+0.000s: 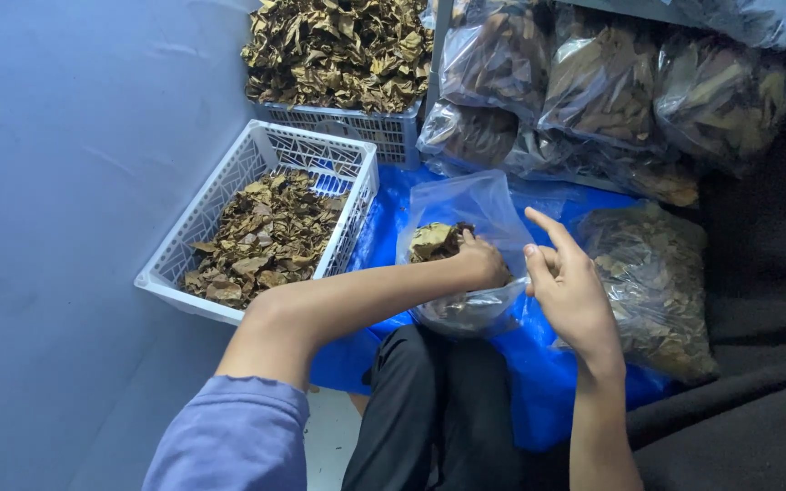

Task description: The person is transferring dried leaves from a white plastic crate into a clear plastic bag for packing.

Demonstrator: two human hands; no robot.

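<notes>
The left hand (481,262) is pushed into the mouth of a clear, soft plastic bag (479,205). Its grip is pressed together on a small bunch of dry brown leaves (436,240), which pokes out just above the fingers. The bag stands open, and more brown leaves lie dark at its bottom, right under the grip. The bag sits on a bright blue plastic sheet (539,364), close in front of the person's dark trouser knee (429,409).

The right hand (568,286) is just beside the bag, on the far side from the left grip. Its fingers are spread, with one finger pointing up. It holds nothing, and I cannot tell if it touches the bag.

Past the right hand lies a flat clear plastic bag full of brown leaves (657,291), resting on the blue sheet. Up behind both hands is a pile of puffy clear bags stuffed with big dry leaves (593,82). They are shiny and piled on one another.

Out beyond the left arm is a white plastic basket with a criss-cross wall (220,195), partly full of crumpled brown leaves. Behind it stands a grey plastic crate heaped high with yellow-brown leaves (338,55).

The left arm wears a short purple sleeve (229,436).
</notes>
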